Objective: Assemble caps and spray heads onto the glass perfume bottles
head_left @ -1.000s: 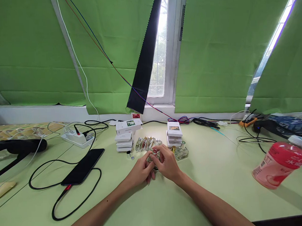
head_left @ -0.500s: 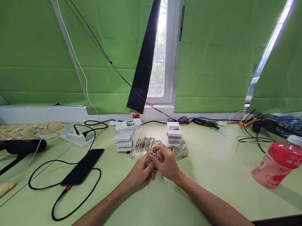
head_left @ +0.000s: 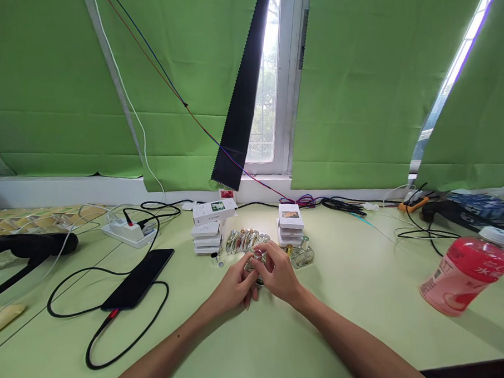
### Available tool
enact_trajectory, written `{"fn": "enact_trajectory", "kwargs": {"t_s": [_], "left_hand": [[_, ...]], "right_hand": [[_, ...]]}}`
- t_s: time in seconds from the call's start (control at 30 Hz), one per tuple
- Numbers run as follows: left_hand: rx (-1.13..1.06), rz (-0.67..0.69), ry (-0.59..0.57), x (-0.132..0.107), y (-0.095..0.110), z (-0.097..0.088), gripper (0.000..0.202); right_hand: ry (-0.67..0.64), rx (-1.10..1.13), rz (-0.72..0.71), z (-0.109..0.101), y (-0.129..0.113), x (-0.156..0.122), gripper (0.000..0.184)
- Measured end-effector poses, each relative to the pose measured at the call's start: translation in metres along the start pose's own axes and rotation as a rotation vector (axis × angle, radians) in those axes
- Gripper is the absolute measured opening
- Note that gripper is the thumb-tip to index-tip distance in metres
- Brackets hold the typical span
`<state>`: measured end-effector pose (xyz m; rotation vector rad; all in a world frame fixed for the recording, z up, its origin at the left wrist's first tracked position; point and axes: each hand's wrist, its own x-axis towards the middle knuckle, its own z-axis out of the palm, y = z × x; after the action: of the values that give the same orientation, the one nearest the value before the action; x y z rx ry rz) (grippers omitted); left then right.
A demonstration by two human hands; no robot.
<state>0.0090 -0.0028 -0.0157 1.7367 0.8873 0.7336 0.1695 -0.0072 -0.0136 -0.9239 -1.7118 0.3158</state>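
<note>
In the middle of the table, my left hand (head_left: 236,283) is closed around a small clear glass bottle (head_left: 261,282), mostly hidden by the fingers. My right hand (head_left: 281,274) meets it from the other side, with thumb and fingers pinched around the shiny cap (head_left: 258,255), whose top looks reddish. Just beyond my fingers stands a row of several similar glass bottles (head_left: 242,239). To the right of my right hand lies another glass bottle (head_left: 303,256) with a greenish metallic cap. A dark cylindrical cap (head_left: 214,258) stands to the left.
White boxes are stacked on the left (head_left: 207,241) and right (head_left: 291,223) of the bottles. A black phone (head_left: 138,278) with a looping cable lies at left, near a power strip (head_left: 128,232). A pink drink bottle (head_left: 464,274) stands at right. Cables (head_left: 340,204) run along the back.
The cap between my right fingers shows its reddish top now, where it looked darker before. My right fingers have shifted slightly; both arms stay in place.
</note>
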Motion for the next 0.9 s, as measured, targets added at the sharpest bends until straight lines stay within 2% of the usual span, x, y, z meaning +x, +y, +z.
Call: {"fn": "enact_trajectory", "kwargs": {"t_s": [0.57,0.9], "left_hand": [[0.024,0.012,0.009,-0.0006,0.0028,0.0007,0.048],[0.024,0.007,-0.005,0.0006,0.0002,-0.0002,0.045]], "right_hand": [[0.023,0.018,0.03,0.001,0.0013,0.0012,0.008],[0.023,-0.01,-0.012,0.0016,0.0,-0.0036,0.017]]}}
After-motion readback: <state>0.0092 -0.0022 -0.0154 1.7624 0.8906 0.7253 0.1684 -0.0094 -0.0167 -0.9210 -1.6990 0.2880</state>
